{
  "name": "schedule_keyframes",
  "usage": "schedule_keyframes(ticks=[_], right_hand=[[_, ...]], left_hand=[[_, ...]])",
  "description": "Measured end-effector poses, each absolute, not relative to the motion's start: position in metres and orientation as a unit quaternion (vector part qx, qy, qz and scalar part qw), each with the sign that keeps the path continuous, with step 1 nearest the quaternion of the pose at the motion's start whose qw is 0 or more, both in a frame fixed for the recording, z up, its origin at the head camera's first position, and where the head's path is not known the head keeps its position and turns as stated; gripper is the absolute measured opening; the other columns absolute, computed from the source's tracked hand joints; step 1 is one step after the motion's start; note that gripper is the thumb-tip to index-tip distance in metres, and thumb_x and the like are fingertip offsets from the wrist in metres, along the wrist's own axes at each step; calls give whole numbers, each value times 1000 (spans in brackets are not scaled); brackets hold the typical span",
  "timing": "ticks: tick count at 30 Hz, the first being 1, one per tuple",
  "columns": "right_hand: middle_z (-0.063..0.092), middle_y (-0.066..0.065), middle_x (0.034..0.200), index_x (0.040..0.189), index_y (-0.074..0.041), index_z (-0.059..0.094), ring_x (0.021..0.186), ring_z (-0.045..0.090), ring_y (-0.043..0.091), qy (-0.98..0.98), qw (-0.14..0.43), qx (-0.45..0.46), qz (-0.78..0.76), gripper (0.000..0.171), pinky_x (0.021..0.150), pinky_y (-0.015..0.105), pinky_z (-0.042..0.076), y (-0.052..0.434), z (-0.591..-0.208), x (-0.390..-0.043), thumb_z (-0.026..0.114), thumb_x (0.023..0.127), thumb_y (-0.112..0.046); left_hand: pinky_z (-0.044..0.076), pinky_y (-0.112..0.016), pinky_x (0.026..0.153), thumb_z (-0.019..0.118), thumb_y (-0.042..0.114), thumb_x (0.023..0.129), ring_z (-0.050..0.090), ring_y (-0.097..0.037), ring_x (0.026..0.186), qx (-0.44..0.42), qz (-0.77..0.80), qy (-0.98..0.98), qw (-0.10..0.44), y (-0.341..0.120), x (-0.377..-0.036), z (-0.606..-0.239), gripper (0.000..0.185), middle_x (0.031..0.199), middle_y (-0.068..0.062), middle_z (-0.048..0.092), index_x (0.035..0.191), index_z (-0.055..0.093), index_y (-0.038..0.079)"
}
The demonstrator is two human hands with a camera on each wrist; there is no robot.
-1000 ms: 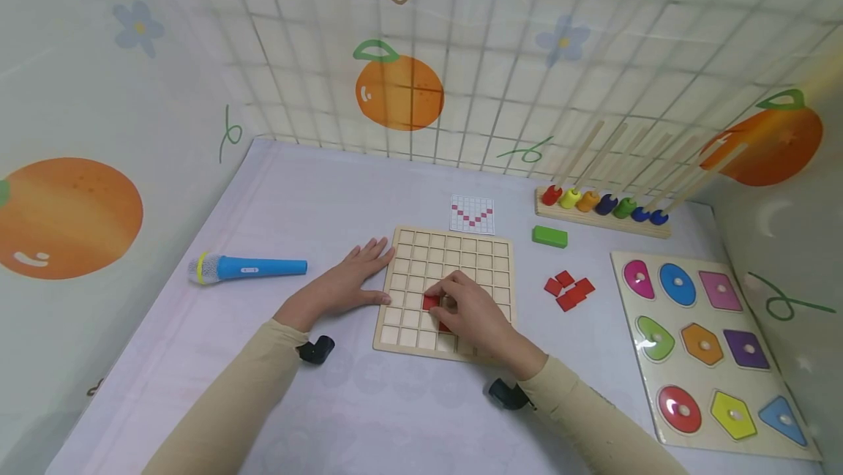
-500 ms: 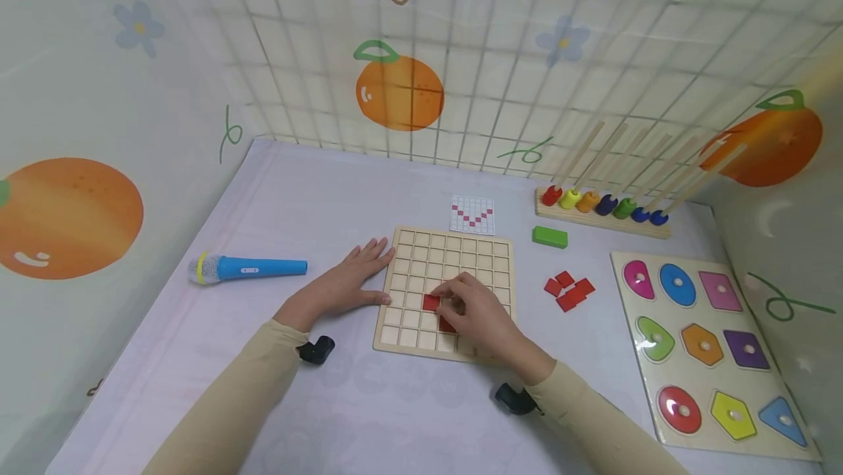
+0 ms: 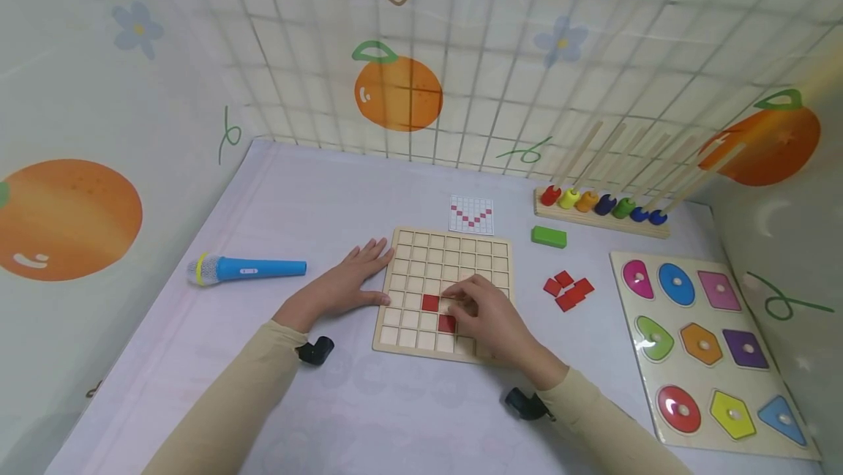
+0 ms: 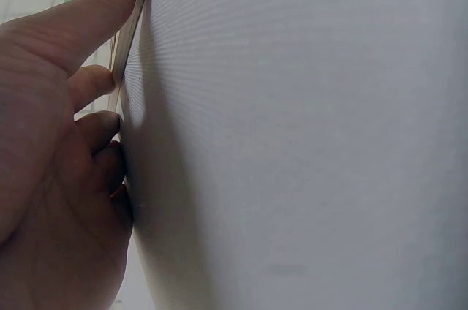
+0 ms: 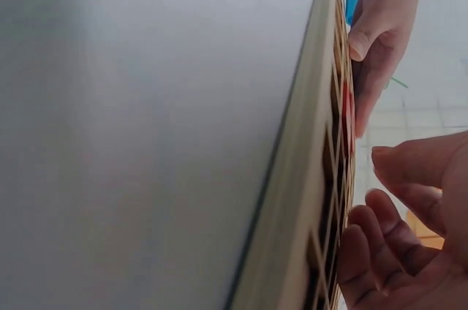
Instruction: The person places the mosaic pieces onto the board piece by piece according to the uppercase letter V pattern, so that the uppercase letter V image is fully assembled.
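Observation:
A square wooden grid board (image 3: pixel 413 268) lies on the table in the head view. Two red square tiles sit in its cells, diagonal to each other: the upper-left tile (image 3: pixel 430 303) and the lower-right tile (image 3: pixel 447 323). My left hand (image 3: pixel 345 285) rests flat with fingers spread, its thumb and fingertips at the board's left edge. Over the board, just right of the tiles, hovers my right hand (image 3: pixel 490 318) with loosely bent fingers. The right wrist view shows a gap between that hand's thumb (image 5: pixel 409 167) and fingers (image 5: pixel 376 251), with nothing between them.
Several loose red tiles (image 3: pixel 575 295) lie right of the board. Behind it is a pattern card (image 3: pixel 471 215), with a green block (image 3: pixel 549 236) and a bead rack (image 3: pixel 602 213) to the right. A shape puzzle (image 3: pixel 711 354) fills the far right, a toy microphone (image 3: pixel 257 268) the left.
My right hand has drawn back slightly to the right from the upper-left red tile, its fingers off it, and both tiles now show fully. The left hand has stayed put.

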State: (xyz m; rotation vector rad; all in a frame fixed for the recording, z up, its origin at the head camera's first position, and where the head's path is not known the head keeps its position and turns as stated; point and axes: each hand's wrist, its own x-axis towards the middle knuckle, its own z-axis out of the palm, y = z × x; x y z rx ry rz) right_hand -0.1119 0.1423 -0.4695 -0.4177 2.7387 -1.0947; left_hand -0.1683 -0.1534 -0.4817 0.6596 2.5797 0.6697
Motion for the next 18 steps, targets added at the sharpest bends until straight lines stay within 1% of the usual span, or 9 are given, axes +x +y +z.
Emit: schedule_keyframes(ticks=[5, 12, 18], right_hand=[[61, -9, 100, 114, -19, 74, 87, 56, 11, 918, 78, -133, -365, 23, 75, 26, 55, 152, -469, -111, 78, 91, -16], [62, -6, 102, 116, -17, 73, 89, 59, 13, 921, 74, -120, -364, 27, 81, 30, 58, 167, -468, -111, 80, 90, -16], [63, -3, 102, 118, -16, 73, 89, 60, 15, 925, 68, -108, -358, 29, 80, 31, 58, 182, -468, -112, 80, 90, -16]], left_hand=[[1, -42, 128, 69, 52, 93, -5, -23, 157, 236, 238, 922, 195, -153, -169, -482, 94, 171, -2, 1, 164, 17, 18], [1, -43, 128, 69, 53, 93, -5, -23, 157, 238, 237, 922, 194, -154, -169, -485, 94, 171, -2, 1, 164, 17, 19], [1, -42, 128, 68, 53, 93, -5, -22, 157, 237, 235, 922, 195, -153, -170, -486, 95, 171, -1, 1, 164, 17, 19]])
